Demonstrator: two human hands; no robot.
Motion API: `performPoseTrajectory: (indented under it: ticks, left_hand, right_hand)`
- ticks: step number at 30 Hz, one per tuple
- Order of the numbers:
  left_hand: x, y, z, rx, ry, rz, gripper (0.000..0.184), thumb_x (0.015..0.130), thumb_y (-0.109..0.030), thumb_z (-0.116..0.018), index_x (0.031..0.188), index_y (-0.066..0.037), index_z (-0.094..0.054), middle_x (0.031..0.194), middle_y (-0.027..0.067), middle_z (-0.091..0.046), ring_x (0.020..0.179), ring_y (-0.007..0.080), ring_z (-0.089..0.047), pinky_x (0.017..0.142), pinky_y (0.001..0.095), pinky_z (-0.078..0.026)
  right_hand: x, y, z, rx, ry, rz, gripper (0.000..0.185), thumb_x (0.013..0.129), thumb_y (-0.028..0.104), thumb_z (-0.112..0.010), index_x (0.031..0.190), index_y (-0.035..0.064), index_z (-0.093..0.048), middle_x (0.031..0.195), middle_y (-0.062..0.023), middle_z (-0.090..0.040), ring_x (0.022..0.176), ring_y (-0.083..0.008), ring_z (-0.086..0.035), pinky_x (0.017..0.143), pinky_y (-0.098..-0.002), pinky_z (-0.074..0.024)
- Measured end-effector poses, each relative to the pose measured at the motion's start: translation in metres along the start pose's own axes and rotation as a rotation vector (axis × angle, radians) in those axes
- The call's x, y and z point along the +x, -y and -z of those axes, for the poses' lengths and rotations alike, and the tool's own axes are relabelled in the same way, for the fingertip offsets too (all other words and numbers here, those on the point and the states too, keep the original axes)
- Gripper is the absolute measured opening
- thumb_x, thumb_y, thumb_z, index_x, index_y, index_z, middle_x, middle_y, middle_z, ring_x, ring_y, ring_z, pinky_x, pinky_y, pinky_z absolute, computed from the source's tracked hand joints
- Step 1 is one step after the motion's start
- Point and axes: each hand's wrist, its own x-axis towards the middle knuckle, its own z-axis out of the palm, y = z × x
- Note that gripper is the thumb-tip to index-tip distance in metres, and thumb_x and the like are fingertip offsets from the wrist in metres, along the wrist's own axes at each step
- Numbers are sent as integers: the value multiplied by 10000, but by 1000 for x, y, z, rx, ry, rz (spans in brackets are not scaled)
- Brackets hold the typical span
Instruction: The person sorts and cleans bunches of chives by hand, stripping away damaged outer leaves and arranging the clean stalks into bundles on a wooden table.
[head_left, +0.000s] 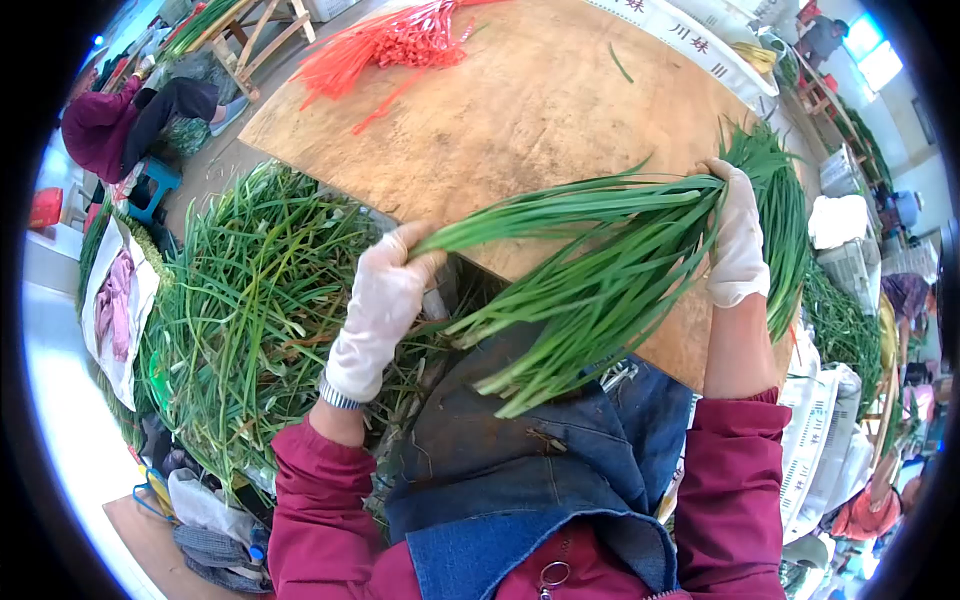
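- L hand [372, 318]: gloved fingers closed on the ends of some long green leaves, prob. garlic chives [590, 215], L of the surface's near edge.
- R hand [738, 235]: gloved, fingers wrapped round the same bunch near the surface's R side; fingertips partly hidden.
- Bunch spans btwn the hands; lower leaves hang loose, slanting over the near edge twd the dark apron [470, 445].
- To handle it well: R grip firm but not crushing, L pull light & in line w/ the leaves, so none snap or tangle; loose lower ends best kept off the apron.
- More leaves [775, 205] just beyond R hand; can't tell if separate. They crowd that side.
- Big leaf heap [260, 290] L of the surface, close by L forearm; could snag ends.
- Wooden surface [520, 120]: red plastic strips [395, 50] at far L, one stray leaf [621, 63], printed white sack [690, 42] along far edge.
- Co-worker [100, 130] sits well apart, far L, by a blue stool [153, 190].
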Motion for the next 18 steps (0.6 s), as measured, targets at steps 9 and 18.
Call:
performPoseTrajectory:
  ticks: [9,18]
  left_hand:
    - [-43,-16,-9,600,-257,-724,335,658,-16,-691,980,-49,-607,912,122,-577,846,288,-566,719,365,-475]
    - [-37,2,-40,554,-159,-740,179,704,-11,-647,873,-48,-602,776,108,-573,690,299,-571,579,350,-472]
  right_hand:
    - [18,-22,-3,-177,-139,-46,200,859,262,-489,780,93,-564,652,-13,-560,565,-149,-508,553,-272,-420]
    - [11,-27,-8,-53,-130,72,203,801,210,-532,754,19,-582,674,-57,-577,572,-180,-517,547,-318,-415]
